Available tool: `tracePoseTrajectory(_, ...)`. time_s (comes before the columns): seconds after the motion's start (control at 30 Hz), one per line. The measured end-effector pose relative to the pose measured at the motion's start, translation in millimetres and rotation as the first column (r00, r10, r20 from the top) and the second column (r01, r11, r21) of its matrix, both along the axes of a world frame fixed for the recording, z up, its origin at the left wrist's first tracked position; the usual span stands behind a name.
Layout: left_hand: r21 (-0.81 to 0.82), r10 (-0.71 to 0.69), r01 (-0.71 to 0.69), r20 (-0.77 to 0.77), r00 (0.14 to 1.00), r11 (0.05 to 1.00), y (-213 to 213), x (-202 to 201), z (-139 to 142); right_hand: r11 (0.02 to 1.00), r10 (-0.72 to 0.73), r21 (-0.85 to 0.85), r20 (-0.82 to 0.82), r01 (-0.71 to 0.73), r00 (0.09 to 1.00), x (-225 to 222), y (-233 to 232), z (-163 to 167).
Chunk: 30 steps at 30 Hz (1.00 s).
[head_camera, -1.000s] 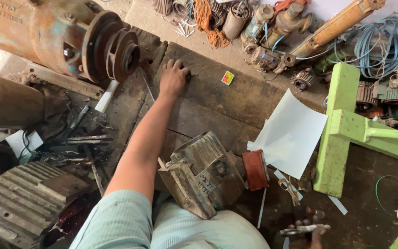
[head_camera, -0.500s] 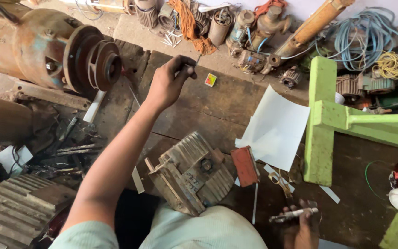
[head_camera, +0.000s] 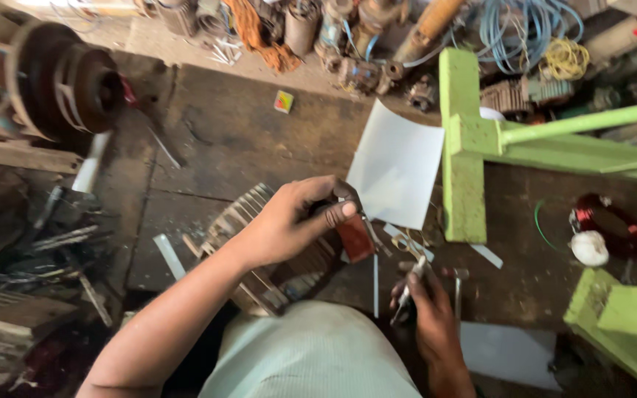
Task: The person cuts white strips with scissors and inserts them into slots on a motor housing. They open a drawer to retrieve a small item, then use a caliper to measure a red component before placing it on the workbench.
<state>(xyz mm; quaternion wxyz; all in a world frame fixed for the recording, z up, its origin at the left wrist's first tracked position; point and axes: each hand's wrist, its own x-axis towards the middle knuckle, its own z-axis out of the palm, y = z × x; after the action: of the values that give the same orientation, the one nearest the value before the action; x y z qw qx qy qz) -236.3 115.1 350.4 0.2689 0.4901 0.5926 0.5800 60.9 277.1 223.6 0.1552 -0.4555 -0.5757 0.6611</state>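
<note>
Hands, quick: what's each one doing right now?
Left hand: closed, pinching something small and dark, too hidden to name.
Right hand: closed on a slim metal tool.

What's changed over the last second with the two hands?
The left hand drew back from the far side of the bench, pinching a small dark item picked up there, and is now above the finned motor housing. The right hand kept hold of its slim metal tool. The white paper sheet stayed put.
</note>
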Motion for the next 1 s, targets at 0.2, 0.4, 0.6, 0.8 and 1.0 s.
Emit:
tracePoseTrajectory(0.2, 0.056, 0.065, -0.052, -0.277, 0.959, 0.997, 17.4, 38.9, -10.0, 0.997, 0.077, 0.0, -0.207, -0.078, 0.975, -1.6, 12.1, 52.5)
tracePoseTrajectory(0.4, 0.025, 0.113, -0.111, -0.265, 0.958, 0.994, 31.5, 69.7, -14.9, 0.972, 0.204, -0.056, -0.27, -0.227, 0.941, 4.2, 11.5, 71.0)
tracePoseTrajectory(0.6, 0.051, 0.139, -0.13, -0.339, 0.93, 0.99, 37.0, 96.8, -21.0, 0.926, 0.289, -0.144, -0.323, -0.348, 0.901, 1.8, 13.7, 73.7)
tracePoseTrajectory(0.8, 0.153, 0.325, -0.287, -0.392, 0.86, 0.946, 41.0, 118.2, -26.5, 0.838, 0.368, -0.253, -0.394, -0.484, 0.842, 17.3, 21.9, 68.4)
tracePoseTrajectory(1.0, 0.137, 0.403, -0.379, -0.316, 0.859, 0.915, 30.1, 125.0, -31.9, 0.813, 0.581, -0.048, 0.014, -0.58, 0.813, 67.8, 42.6, 65.6)
